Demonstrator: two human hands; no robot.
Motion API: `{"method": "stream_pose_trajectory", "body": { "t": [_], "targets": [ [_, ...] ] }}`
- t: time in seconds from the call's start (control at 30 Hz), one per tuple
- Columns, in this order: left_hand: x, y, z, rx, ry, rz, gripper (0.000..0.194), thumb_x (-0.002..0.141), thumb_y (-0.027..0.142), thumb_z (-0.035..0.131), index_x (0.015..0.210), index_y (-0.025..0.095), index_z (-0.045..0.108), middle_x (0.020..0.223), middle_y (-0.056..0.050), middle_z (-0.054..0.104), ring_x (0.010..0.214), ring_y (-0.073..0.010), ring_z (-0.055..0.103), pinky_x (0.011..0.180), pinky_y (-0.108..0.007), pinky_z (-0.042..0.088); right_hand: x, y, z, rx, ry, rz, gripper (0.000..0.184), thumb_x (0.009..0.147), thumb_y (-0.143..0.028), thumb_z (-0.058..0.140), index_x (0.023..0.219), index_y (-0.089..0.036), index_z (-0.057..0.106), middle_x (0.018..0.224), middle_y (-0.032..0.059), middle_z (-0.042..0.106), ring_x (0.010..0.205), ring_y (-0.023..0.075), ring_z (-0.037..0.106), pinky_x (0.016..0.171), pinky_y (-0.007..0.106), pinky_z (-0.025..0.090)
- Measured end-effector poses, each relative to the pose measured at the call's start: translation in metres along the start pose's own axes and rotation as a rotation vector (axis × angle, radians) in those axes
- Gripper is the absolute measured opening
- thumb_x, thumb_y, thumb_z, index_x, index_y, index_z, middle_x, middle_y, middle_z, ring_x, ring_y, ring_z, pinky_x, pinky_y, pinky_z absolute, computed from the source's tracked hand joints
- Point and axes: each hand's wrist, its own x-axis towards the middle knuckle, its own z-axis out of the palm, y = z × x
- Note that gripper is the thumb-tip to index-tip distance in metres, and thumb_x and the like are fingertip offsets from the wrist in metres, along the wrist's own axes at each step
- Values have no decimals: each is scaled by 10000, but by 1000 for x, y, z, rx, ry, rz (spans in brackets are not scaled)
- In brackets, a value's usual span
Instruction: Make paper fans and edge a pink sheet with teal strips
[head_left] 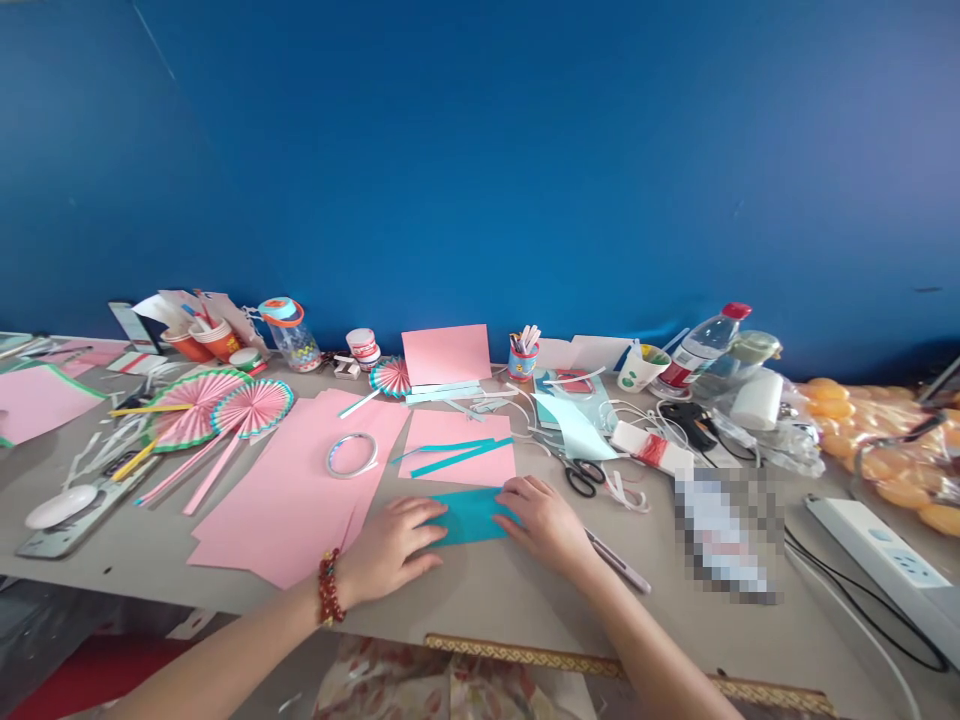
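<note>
A teal sheet of paper [471,516] lies flat on the bench [517,612], below a pink sheet [459,444] that carries two teal strips [461,457]. The left hand [394,545], a beaded bracelet [329,588] at its wrist, rests with its fingers loosely spread, their tips at the left part of the teal sheet of paper. The right hand [546,522] lies over the right end of the same sheet, palm down, its fingers extended and gripping nothing that shows.

To the left of the left hand are large pink sheets [289,480] with a roll of tape [352,455] on top, and farther left two pleated paper fans [251,408] edged in green and teal. A pen-like tool [619,562], possibly a craft knife, lies just right of the right hand, and black-handled scissors [585,478] lie beyond it. At the back, near the blue wall [480,180], stand a blue-and-red cup of sticks [523,358], a paper cup [643,368] and a tilted plastic bottle [703,347] with a red cap. A white power strip [889,560] is at the far right; the thing in the pixelated patch beside it cannot be made out.
</note>
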Motion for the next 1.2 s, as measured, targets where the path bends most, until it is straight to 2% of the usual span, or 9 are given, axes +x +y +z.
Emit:
{"method": "stream_pose_trajectory", "body": {
  "t": [0.1, 0.17, 0.27, 0.4, 0.67, 0.8, 0.9, 1.03, 1.2],
  "targets": [
    [23, -30, -15, 101, 158, -123, 280, 997, 252, 457, 1218, 238, 629, 1325, -76, 604, 1237, -230, 533, 1066, -409, 419, 20, -6, -8, 25, 2, -40, 200, 969, -308, 534, 1068, -214, 681, 1047, 84, 661, 951, 226, 611, 845, 365, 507],
    [42, -52, -23, 233, 168, -251, 257, 961, 224, 500, 1172, 200, 643, 1249, -105, 630, 1164, -255, 566, 1000, -418, 448, 33, -9, -11, 42, 28, -49, 206, 969, -300, 532, 1076, -209, 682, 1065, 85, 668, 978, 225, 617, 854, 357, 505],
    [64, -75, -25, 266, 150, -262, 128, 905, 196, 566, 932, 181, 690, 1054, -96, 684, 1011, -253, 621, 891, -390, 479, 45, -11, -9, 36, 50, -9, 200, 961, -275, 537, 1067, -199, 688, 1073, 87, 680, 995, 232, 620, 851, 359, 508],
    [71, -83, -16, 286, 163, -250, 181, 910, 153, 534, 794, 187, 669, 912, -72, 686, 887, -224, 626, 817, -360, 470, 33, -13, -5, 27, -17, 10, 197, 957, -264, 540, 1079, -203, 683, 1083, 79, 675, 992, 225, 620, 856, 344, 504],
    [69, -71, -22, 264, 148, -151, 153, 935, 156, 528, 971, 190, 673, 1084, -94, 672, 1033, -253, 599, 928, -425, 444, -1, -31, -13, -100, -136, -126, 188, 908, -262, 633, 1089, -217, 657, 1138, 76, 665, 1023, 242, 596, 869, 365, 467],
    [46, -39, -23, 197, 119, -45, 188, 952, 248, 560, 1124, 221, 633, 1189, -69, 645, 1114, -225, 579, 989, -396, 439, -4, -30, -2, -207, -91, -206, 79, 933, -221, 596, 967, -192, 660, 1022, 70, 683, 922, 208, 603, 803, 328, 446],
    [19, -11, -15, 54, 11, 98, 173, 937, 337, 608, 1056, 217, 640, 1120, -60, 647, 1067, -224, 583, 949, -383, 466, -6, -25, 8, -283, -38, -266, 137, 959, -176, 542, 862, -180, 639, 869, 54, 663, 808, 178, 576, 689, 297, 400],
    [-3, 10, 0, 61, -7, 27, 144, 943, 288, 597, 1056, 203, 625, 1124, -72, 623, 1052, -237, 568, 877, -379, 488, -7, -22, 11, -307, 0, -357, 169, 968, -144, 512, 847, -177, 625, 825, 40, 644, 772, 164, 546, 641, 295, 350],
    [-2, 14, 9, 148, 8, -14, 85, 969, 208, 534, 960, 196, 618, 1078, -52, 627, 1024, -233, 560, 848, -388, 482, -6, -22, 12, -327, 57, -370, 198, 960, -122, 492, 818, -180, 617, 792, 30, 636, 743, 157, 537, 626, 302, 333]
  ]
}}
